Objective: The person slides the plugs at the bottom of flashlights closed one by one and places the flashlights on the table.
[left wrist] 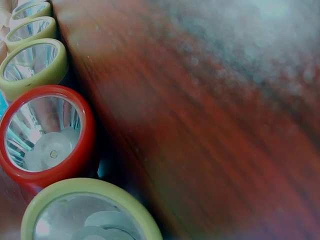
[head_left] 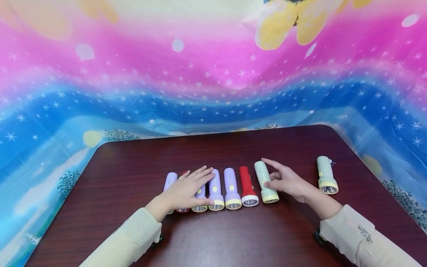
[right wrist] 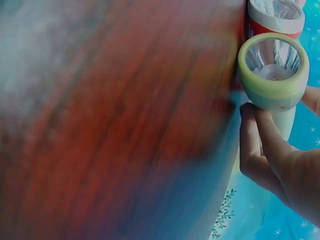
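Note:
Several flashlights lie side by side in a row, their lenses facing me. My left hand (head_left: 190, 188) is spread flat across the left part of the row, over a red flashlight (left wrist: 47, 172) and a purple flashlight (head_left: 199, 207); its fingertips reach another purple flashlight (head_left: 215, 185). Under that hand, parts of the bodies are hidden. At the row's right end, the thumb and extended index finger of my right hand (head_left: 288, 181) touch a pale green flashlight (head_left: 263, 176) with a yellow rim. In the right wrist view, fingertips rest against its side just behind the head.
Between the hands lie a purple flashlight (head_left: 230, 180) and a red flashlight (head_left: 246, 181) with a white rim. Another purple one (head_left: 171, 180) is at the left end. Apart, on the right, lies a second green flashlight (head_left: 325, 170). The dark wooden table (head_left: 213, 237) meets a patterned cloth (head_left: 213, 85) behind.

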